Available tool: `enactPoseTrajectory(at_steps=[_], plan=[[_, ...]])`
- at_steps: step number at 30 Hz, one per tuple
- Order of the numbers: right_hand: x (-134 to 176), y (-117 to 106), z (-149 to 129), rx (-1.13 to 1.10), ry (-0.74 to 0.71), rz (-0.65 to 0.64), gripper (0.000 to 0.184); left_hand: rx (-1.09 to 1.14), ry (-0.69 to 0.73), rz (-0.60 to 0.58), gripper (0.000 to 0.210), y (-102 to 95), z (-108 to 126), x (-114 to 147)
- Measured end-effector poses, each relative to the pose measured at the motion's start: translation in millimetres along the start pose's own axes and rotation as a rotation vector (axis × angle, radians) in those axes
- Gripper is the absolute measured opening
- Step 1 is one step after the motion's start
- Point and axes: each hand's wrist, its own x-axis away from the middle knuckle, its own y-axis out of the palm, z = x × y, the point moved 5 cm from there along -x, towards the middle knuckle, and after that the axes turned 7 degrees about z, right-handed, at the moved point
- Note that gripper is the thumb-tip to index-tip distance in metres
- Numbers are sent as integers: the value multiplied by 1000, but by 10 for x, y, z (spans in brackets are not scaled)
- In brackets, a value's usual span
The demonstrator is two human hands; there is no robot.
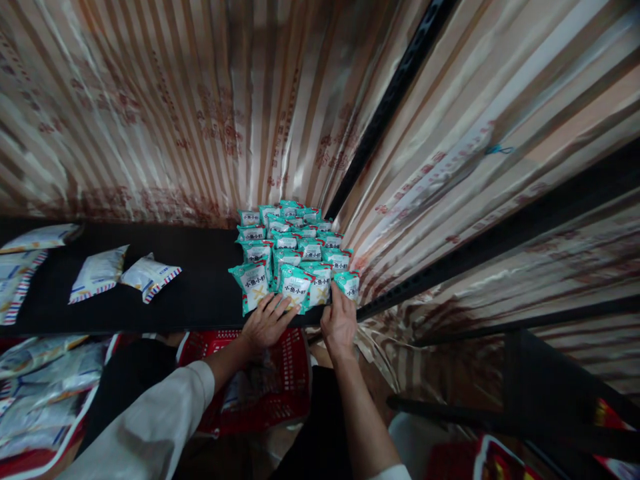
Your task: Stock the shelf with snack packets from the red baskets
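Observation:
Several rows of small teal-and-white snack bags [287, 248] stand close together on the black shelf [210, 287]. My left hand [267, 321] lies against the lower front of the row, its fingers stretched out and apart. The fingertips touch the bottom of a front snack bag [295, 287] without gripping it. At the right end of that row, my right hand [340, 327] has its fingers closed at the lower left of a snack bag [349, 285]. That hand partly covers the bag, and some of its fingertips are hidden.
Larger white bags with striped edges [100, 273] lie on the shelf's left part. Below stand a red basket [295, 360] and another basket filled with bags [45, 393]. A black metal post [385, 107] rises behind, before striped sheeting [200, 100].

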Motion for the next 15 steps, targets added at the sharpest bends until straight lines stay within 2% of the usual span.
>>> enactPoseTrajectory(at_steps=[3,6,10,12,15], plan=[[13,-46,-77,0,-57,66,45,10,6,12,44,-13,7,-13],[-69,-58,-187,-15,-146,77,44,20,-6,11,45,-17,7,-12],[-306,21,-307,-7,-247,-60,54,33,-25,-2,45,-13,3,0],[-404,72,-326,45,-260,-131,59,45,-28,-9,46,-11,3,3],[-477,118,-317,129,-251,-167,66,58,-28,-10,46,-13,4,2]])
